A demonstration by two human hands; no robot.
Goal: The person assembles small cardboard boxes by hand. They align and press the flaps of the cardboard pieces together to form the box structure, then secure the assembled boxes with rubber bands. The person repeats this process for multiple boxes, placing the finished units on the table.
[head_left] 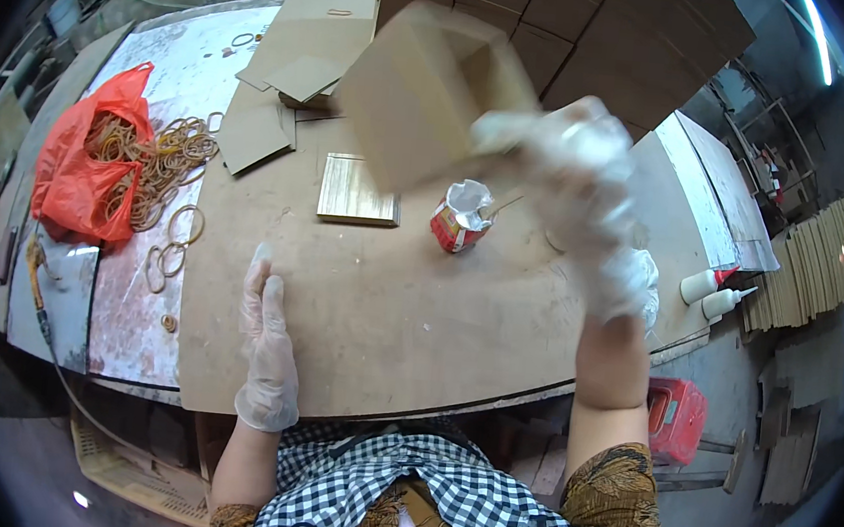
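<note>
My right hand (586, 167), in a thin clear glove and smeared by motion, is closed on the near right edge of a brown open-sided box (406, 102). The box is raised and tilted above the far part of the table, and it is blurred too. My left hand (267, 350), gloved as well, is at the table's near left with its fingers stretched out and nothing in it. Below the box lies a flat gold-coloured block (358, 193). To its right stands a red-labelled tin (461, 222) with a white lining and a thin stick at its mouth.
At the left, a red plastic bag (88, 174) spills rubber bands (172, 156) onto the table (416, 333). Flat brown boards (263, 129) lie behind. Two white squeeze bottles (711, 292) are at the right edge. Stacked brown boxes (562, 35) rise at the back; a red stool (676, 421) stands below right.
</note>
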